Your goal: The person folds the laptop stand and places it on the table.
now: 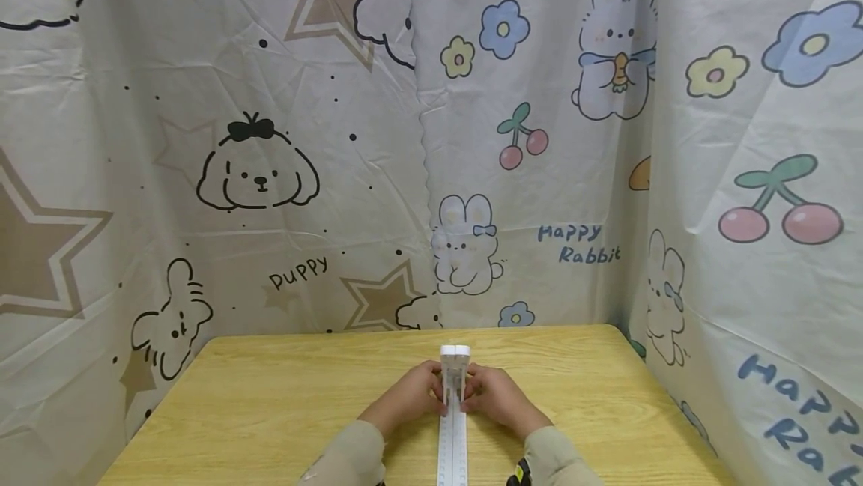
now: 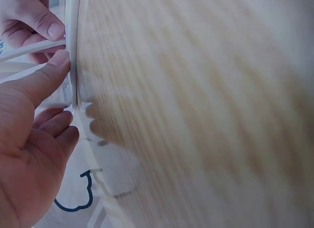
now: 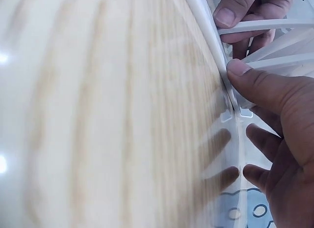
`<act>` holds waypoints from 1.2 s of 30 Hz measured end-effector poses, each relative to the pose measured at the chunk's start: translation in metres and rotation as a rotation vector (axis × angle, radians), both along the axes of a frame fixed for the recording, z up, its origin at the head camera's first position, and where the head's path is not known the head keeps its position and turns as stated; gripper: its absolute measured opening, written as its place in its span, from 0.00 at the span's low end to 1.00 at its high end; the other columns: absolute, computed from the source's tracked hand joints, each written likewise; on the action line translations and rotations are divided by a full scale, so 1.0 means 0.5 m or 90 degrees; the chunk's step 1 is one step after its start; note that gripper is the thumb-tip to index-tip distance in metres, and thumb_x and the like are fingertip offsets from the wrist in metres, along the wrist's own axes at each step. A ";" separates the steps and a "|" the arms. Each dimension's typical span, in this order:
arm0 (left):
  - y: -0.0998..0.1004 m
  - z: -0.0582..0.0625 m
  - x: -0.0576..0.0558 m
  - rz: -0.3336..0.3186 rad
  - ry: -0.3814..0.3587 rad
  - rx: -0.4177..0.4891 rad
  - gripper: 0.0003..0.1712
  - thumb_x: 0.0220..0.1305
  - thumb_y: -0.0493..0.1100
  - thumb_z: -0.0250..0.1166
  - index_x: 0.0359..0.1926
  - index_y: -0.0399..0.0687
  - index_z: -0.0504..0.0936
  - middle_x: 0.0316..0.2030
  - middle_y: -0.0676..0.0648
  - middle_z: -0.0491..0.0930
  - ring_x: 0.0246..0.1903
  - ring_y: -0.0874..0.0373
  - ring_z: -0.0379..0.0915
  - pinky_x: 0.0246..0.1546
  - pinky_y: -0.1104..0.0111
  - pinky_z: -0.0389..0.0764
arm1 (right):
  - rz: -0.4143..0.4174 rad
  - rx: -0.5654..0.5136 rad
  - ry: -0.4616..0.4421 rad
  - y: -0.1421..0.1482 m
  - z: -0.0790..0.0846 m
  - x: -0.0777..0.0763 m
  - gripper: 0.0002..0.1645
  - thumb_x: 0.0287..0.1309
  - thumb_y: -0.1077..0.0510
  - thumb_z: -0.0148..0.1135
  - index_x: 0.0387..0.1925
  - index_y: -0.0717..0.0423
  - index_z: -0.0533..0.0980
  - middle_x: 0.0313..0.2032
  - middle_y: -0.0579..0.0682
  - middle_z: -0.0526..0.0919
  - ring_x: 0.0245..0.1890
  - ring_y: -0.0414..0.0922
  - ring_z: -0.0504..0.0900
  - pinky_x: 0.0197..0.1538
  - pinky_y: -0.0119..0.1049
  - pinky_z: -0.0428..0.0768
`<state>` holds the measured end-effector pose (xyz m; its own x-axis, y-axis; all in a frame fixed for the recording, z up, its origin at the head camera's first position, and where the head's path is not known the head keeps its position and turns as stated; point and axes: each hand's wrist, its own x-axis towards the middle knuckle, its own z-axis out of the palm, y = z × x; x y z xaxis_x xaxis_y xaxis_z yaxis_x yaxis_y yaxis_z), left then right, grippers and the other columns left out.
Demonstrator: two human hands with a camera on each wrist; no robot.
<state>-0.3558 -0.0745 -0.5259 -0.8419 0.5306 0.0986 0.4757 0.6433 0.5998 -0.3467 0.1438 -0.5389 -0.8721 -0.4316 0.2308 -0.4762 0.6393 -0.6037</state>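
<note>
A long white plastic folding stand (image 1: 452, 441) lies on the table, pointing away from me. It has two parallel strips with small marks along them and slanted white bars (image 3: 279, 24) rising near its far end. My left hand (image 1: 419, 394) pinches it from the left, the thumb on its strip and the other fingers loosely bent. From the opposite side my right hand (image 1: 502, 398) pinches it too, its thumb at the foot of a bar and two lower fingers spread away. The hands face each other across the stand.
The yellow wood-grain table (image 1: 270, 404) stretches out to both sides of the hands. Behind it and along its sides hangs a pale curtain (image 1: 377, 194) printed with puppies, rabbits, cherries, flowers and stars. Beige sleeves (image 1: 350, 456) cover the forearms.
</note>
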 end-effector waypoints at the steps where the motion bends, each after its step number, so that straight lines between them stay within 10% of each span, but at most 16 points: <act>1: 0.000 -0.001 0.000 -0.003 -0.001 0.002 0.08 0.49 0.38 0.81 0.22 0.49 0.88 0.64 0.44 0.76 0.66 0.45 0.70 0.71 0.49 0.68 | 0.000 0.001 -0.001 0.001 0.000 0.000 0.11 0.47 0.61 0.80 0.20 0.48 0.83 0.66 0.59 0.78 0.68 0.60 0.75 0.70 0.57 0.72; 19: 0.001 0.001 0.001 0.005 0.065 0.007 0.05 0.60 0.33 0.73 0.27 0.43 0.90 0.53 0.46 0.83 0.57 0.49 0.78 0.61 0.56 0.80 | -0.038 -0.003 0.027 -0.003 -0.006 -0.007 0.08 0.50 0.60 0.78 0.26 0.46 0.84 0.49 0.51 0.90 0.70 0.65 0.71 0.70 0.63 0.69; 36: 0.004 0.007 -0.002 0.128 -0.022 0.098 0.12 0.64 0.43 0.74 0.45 0.42 0.89 0.50 0.45 0.87 0.52 0.48 0.82 0.56 0.50 0.83 | -0.170 0.030 -0.018 -0.009 0.006 -0.004 0.09 0.59 0.45 0.73 0.32 0.44 0.88 0.55 0.56 0.86 0.59 0.60 0.81 0.64 0.60 0.77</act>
<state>-0.3569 -0.0726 -0.5222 -0.9332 0.3333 0.1345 0.3249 0.6224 0.7121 -0.3488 0.1393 -0.5361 -0.9623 -0.1948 0.1897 -0.2700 0.7676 -0.5813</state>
